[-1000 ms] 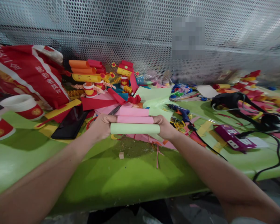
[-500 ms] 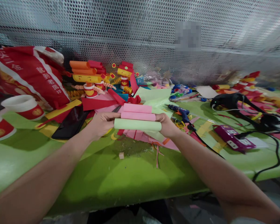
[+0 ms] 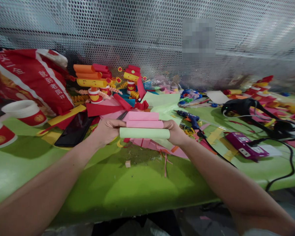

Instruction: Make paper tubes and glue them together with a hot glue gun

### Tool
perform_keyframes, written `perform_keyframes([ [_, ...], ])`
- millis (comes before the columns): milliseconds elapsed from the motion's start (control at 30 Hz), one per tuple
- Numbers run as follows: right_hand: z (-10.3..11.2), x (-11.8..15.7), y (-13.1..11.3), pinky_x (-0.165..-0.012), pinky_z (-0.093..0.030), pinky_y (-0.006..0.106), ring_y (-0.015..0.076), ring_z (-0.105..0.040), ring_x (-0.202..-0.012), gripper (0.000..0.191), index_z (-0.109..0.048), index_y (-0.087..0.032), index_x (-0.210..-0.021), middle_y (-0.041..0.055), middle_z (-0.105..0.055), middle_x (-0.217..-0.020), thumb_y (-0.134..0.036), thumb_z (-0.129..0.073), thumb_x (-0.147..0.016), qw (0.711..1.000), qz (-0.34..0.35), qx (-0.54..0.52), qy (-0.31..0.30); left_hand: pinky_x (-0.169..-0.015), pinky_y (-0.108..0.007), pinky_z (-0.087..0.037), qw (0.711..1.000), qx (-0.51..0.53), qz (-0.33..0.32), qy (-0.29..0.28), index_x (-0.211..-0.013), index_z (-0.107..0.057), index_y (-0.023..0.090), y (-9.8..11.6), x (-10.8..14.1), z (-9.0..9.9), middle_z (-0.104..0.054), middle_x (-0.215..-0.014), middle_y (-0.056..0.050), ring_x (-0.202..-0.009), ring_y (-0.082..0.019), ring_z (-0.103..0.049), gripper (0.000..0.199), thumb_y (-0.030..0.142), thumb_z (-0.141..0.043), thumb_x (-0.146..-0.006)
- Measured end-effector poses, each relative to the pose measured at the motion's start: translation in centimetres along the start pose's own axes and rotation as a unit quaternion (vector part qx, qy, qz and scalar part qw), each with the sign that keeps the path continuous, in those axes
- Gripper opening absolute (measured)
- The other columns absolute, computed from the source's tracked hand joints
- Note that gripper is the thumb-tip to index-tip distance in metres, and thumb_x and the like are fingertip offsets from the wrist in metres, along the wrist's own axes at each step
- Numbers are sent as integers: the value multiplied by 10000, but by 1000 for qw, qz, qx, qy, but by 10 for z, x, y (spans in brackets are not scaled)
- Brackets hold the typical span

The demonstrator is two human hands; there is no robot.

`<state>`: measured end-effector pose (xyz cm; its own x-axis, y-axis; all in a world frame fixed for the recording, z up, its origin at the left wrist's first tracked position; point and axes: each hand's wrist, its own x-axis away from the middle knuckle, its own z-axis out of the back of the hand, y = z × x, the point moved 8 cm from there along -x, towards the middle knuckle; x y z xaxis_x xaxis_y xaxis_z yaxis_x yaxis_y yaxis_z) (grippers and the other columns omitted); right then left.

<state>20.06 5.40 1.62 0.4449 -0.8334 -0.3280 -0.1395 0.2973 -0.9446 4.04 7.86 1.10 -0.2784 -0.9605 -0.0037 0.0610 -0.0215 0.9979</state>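
Between both hands, above the green table, is a stack of paper rolls: a pale green paper roll [image 3: 144, 133] in front and below, with two pink paper rolls [image 3: 145, 124] stacked behind and above it. My left hand [image 3: 109, 130] pinches the left ends, thumb along the pink rolls. The right ends are gripped by my right hand [image 3: 176, 131], its thumb also at the pink paper. Most fingers are hidden behind the rolls. Pink paper sheets [image 3: 147, 146] and pale green paper [image 3: 163, 100] lie beneath and behind the stack.
Paper figures [image 3: 94, 87] stand at the back, beside a red bag [image 3: 49, 82]. Paper cups [image 3: 27, 113] and a black phone [image 3: 75, 129] are on the left. To the right lie a blue glue gun [image 3: 191, 118], a purple power strip [image 3: 245, 146] and a black headset [image 3: 258, 113].
The stack of rolls has tilted slightly and shifted a few pixels down at its pink part. Both hands keep their hold, nearly still.
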Motion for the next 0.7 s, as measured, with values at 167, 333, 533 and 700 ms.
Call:
perform_keyframes([
  [167,-11,1,4,-771,-545,329,231,-662,-906,304,-757,-232,-728,54,-741,-809,-437,-812,-510,999,-6,20,-43,-546,-219,-515,995,6,33,-91,-627,-743,128,-8,3,-16,-701,-562,-63,-531,-141,-627,230,136,-806,-406],
  [333,-16,3,6,-785,-538,314,218,-656,-922,299,-758,-226,-749,52,-740,-832,-443,-793,-546,996,-17,35,-77,-435,-222,-480,989,45,72,-125,-594,-740,123,-13,6,-25,-679,-517,-92,-424,-154,-598,229,175,-826,-388],
  [533,-12,3,5,-782,-542,323,194,-680,-783,268,-758,-228,-742,33,-739,-758,-399,-806,-542,997,-11,33,-68,-463,-223,-493,989,39,62,-126,-595,-738,121,-10,7,-25,-678,-520,-106,-454,-162,-614,276,190,-855,-355],
  [700,-8,2,-1,-781,-536,278,170,-681,-756,266,-757,-268,-792,-1,-740,-759,-367,-807,-550,999,6,25,-42,-511,-215,-509,991,5,48,-124,-646,-750,144,-10,6,-21,-702,-576,-95,-492,-151,-623,312,269,-865,-384],
])
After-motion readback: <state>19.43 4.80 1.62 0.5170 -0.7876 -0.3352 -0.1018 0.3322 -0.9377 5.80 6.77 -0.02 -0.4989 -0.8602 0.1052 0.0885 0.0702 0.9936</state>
